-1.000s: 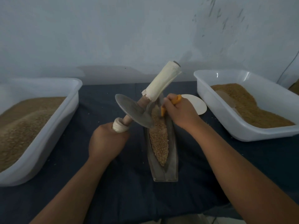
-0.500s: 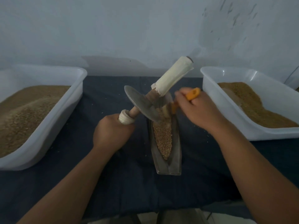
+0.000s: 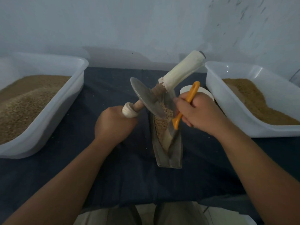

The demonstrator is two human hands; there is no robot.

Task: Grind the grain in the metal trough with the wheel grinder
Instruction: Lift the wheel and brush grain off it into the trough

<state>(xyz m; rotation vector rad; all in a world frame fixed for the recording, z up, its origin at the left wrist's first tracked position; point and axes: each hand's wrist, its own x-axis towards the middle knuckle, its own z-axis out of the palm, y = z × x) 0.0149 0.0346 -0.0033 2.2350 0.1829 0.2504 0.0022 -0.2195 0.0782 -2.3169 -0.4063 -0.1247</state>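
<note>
While the left hand (image 3: 113,125) clenches the near handle of the wheel grinder (image 3: 146,98), its disc tilts over grain (image 3: 160,125) in the metal trough (image 3: 170,158) — long axis toward the tabletop (image 3: 113,176) far edge — free handle just beyond the right hand (image 3: 199,114), gripping an orange tool (image 3: 191,91).

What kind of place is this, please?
Probably a small hand grain-grinding workstation: a dark cloth-covered table, two white plastic tubs of brown grain, and a narrow metal trough with a metal wheel grinder.
</note>
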